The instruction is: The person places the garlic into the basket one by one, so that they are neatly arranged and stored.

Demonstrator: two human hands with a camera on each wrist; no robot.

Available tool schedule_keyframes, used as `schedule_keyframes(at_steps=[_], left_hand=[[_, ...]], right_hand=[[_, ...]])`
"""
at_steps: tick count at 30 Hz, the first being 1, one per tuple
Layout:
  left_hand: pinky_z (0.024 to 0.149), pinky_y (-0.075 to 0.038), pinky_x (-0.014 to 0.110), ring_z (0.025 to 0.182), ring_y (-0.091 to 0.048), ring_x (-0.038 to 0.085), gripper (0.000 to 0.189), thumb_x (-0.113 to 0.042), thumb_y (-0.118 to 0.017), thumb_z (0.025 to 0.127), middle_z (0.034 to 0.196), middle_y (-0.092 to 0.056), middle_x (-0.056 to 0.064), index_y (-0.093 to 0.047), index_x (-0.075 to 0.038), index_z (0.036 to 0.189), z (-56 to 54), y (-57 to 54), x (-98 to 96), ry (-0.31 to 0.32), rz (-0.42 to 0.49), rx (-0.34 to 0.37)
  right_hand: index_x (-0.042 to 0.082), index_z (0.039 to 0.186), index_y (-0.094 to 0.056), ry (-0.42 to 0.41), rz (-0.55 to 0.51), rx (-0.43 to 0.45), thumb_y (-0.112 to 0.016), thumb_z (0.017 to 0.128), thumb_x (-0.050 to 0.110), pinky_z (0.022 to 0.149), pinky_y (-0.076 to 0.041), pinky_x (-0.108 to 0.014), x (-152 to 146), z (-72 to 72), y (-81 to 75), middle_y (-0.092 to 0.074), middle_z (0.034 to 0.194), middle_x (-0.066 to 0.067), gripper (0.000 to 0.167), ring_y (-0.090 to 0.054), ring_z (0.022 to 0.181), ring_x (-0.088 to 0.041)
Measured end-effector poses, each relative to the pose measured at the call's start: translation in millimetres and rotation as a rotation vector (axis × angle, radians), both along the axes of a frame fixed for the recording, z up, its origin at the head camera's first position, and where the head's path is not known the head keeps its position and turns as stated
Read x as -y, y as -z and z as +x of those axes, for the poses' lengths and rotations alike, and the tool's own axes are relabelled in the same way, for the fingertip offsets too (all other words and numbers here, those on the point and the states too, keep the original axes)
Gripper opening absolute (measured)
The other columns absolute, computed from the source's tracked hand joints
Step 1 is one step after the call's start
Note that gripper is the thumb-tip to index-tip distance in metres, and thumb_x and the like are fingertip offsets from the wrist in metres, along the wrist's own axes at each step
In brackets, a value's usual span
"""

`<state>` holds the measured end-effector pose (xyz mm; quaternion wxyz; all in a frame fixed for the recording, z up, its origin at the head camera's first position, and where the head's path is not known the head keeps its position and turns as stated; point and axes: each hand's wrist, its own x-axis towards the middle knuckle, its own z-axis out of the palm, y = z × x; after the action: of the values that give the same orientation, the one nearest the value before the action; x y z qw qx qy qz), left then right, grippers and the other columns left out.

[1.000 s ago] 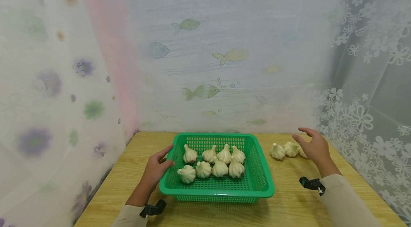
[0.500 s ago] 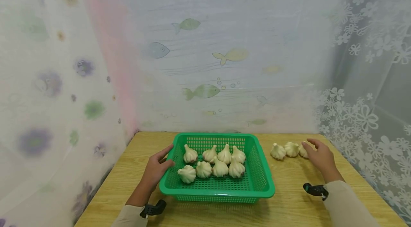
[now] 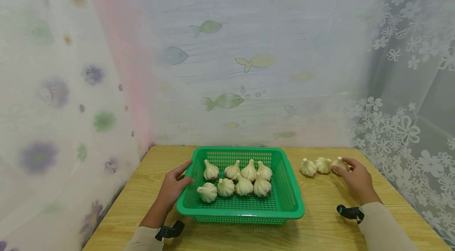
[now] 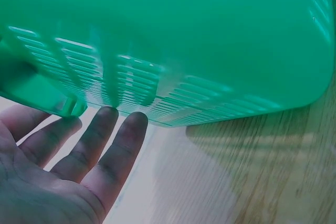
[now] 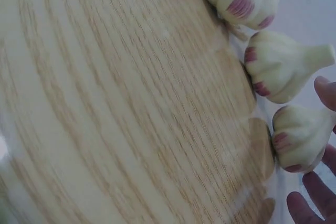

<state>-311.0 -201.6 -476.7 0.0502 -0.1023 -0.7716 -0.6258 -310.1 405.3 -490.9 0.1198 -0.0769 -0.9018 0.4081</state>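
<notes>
A green plastic basket (image 3: 241, 216) with slotted walls holds several whitish garlic bulbs (image 3: 243, 185). My left hand (image 3: 170, 188) holds its left rim, the thumb over the edge and the fingers along the outside. In the left wrist view those fingers (image 4: 116, 163) reach up to the basket wall (image 4: 173, 40). On the table to the right, three garlic bulbs stand in a row. My right hand (image 3: 358, 180) grips the rightmost garlic bulb (image 3: 340, 165), thumb in front and fingers behind. The right wrist view shows this bulb (image 5: 299, 139) with the thumb (image 5: 326, 92) by its stem.
The left bulb (image 3: 308, 167) and the middle bulb (image 3: 323, 165) of the row stand close together beside the held one. Beneath everything is a wood-grain table (image 3: 316, 227). Printed curtains (image 3: 256, 124) hang behind it and along both sides.
My right hand has come down and to the right onto the rightmost garlic bulb, and its thumb and fingers have closed around it. The left hand and the basket have stayed in place.
</notes>
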Motion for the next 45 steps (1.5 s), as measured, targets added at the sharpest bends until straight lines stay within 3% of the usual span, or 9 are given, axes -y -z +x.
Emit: schedule_keyframes(at_steps=[6, 12, 18, 34, 41, 45], left_hand=[[0.089, -0.057, 0.043, 0.138, -0.053, 0.044, 0.067, -0.005, -0.067, 0.092, 0.162, -0.043, 0.013, -0.051, -0.022, 0.155, 0.5, 0.0, 1.0, -0.006, 0.0, 0.006], [0.093, -0.056, 0.046, 0.14, -0.05, 0.045, 0.066, -0.006, -0.067, 0.093, 0.163, -0.042, 0.012, -0.051, -0.023, 0.155, 0.9, 0.8, 1.7, -0.015, -0.01, 0.006], [0.088, -0.057, 0.042, 0.137, -0.055, 0.043, 0.065, -0.005, -0.066, 0.093, 0.162, -0.043, 0.013, -0.052, -0.022, 0.154, -0.2, 1.2, 1.1, -0.008, 0.003, -0.003], [0.088, -0.058, 0.043, 0.138, -0.053, 0.044, 0.065, -0.005, -0.066, 0.093, 0.162, -0.043, 0.013, -0.052, -0.021, 0.154, -1.5, 0.8, 2.1, -0.002, 0.002, -0.006], [0.095, -0.056, 0.048, 0.141, -0.049, 0.047, 0.065, -0.004, -0.066, 0.094, 0.163, -0.042, 0.013, -0.051, -0.019, 0.155, -2.1, 2.9, 2.5, -0.016, -0.015, -0.009], [0.095, -0.056, 0.047, 0.141, -0.049, 0.046, 0.065, -0.005, -0.067, 0.092, 0.162, -0.044, 0.013, -0.052, -0.02, 0.154, -2.8, 4.4, 2.2, -0.022, -0.019, -0.016]], right_hand=[[-0.001, 0.159, -0.035, -0.003, -0.004, -0.004, -0.061, 0.098, 0.058, 0.098, -0.045, -0.07, -1, -1.2, 1.1, -0.032, 0.159, -0.037, 0.088, -0.034, 0.139, -0.063], [-0.003, 0.153, -0.04, 0.03, 0.072, -0.015, -0.061, 0.101, 0.051, 0.089, -0.05, -0.062, -5, 1.2, 4.1, -0.042, 0.152, -0.037, 0.078, -0.046, 0.13, -0.058], [-0.004, 0.152, -0.041, 0.042, 0.104, -0.007, -0.06, 0.103, 0.047, 0.085, -0.052, -0.058, -6, 1.1, 4.0, -0.044, 0.149, -0.038, 0.073, -0.05, 0.125, -0.057], [0.001, 0.152, -0.046, 0.185, -0.026, 0.029, -0.064, 0.098, 0.049, 0.089, -0.046, -0.06, 3, 9.4, 4.7, -0.048, 0.149, -0.034, 0.074, -0.046, 0.128, -0.053], [0.001, 0.152, -0.047, 0.238, -0.102, 0.024, -0.065, 0.096, 0.053, 0.07, -0.049, -0.033, -1, 14.7, 13.2, -0.051, 0.148, -0.033, 0.079, -0.052, 0.125, -0.048], [0.003, 0.155, -0.046, 0.285, -0.166, -0.002, -0.066, 0.095, 0.054, 0.065, -0.049, -0.027, -1, 16.9, 10.9, -0.05, 0.15, -0.031, 0.081, -0.054, 0.124, -0.046]])
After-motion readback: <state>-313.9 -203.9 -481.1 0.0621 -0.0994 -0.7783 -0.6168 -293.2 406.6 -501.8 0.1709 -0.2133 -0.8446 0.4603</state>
